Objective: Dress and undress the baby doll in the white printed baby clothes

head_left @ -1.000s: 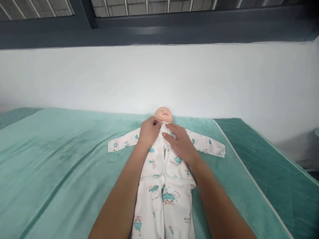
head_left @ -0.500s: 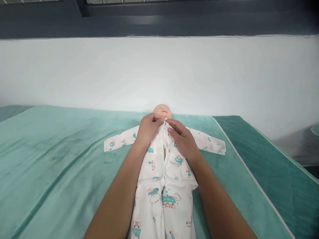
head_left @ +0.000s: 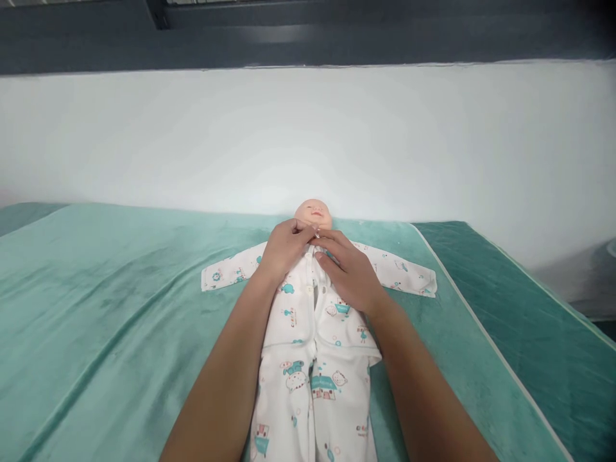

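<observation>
A baby doll [head_left: 314, 210] lies on its back, its head toward the wall. It wears a white printed baby jacket [head_left: 293, 321] with sleeves spread out to both sides, and matching trousers [head_left: 337, 410]. At the neckline, my left hand [head_left: 287, 249] pinches the collar edge between thumb and fingers. My right hand [head_left: 350, 266] meets it there, fingers bent over the collar and the jacket's right front edge. The fingertips cover the top fastening. Lower down the front, a button [head_left: 310, 289] shows beside the partly parted edges.
A light green sheet [head_left: 135, 321] with soft wrinkles covers the bed. On the right lies a darker green quilted cover [head_left: 520, 308]. Behind the doll's head rises a white wall [head_left: 308, 135], with a dark frame [head_left: 337, 38] above it.
My right hand has shifted slightly left, its fingers now overlapping the left fingertips at the collar. The collar tip seen between them before is now mostly covered.
</observation>
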Available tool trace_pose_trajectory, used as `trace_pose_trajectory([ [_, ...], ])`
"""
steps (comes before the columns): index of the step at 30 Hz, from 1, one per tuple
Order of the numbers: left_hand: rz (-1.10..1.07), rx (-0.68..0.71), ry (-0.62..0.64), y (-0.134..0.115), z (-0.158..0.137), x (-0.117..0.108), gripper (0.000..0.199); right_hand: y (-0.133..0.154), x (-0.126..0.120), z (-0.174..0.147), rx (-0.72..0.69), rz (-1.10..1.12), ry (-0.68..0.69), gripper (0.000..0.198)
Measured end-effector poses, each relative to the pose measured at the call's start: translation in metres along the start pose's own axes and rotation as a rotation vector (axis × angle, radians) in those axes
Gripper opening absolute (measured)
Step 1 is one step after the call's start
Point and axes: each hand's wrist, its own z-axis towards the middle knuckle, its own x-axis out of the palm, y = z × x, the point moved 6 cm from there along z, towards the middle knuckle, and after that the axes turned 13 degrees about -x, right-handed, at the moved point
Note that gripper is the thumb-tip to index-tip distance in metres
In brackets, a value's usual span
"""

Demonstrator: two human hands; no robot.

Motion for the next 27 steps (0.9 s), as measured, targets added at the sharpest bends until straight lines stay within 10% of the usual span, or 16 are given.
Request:
trace_pose_trajectory([
  [27,-0.058,-0.075,0.045,0.004,0.003,0.001,0.011,0.031,0.009,0.004,-0.151,-0.382,0.129,0.025],
])
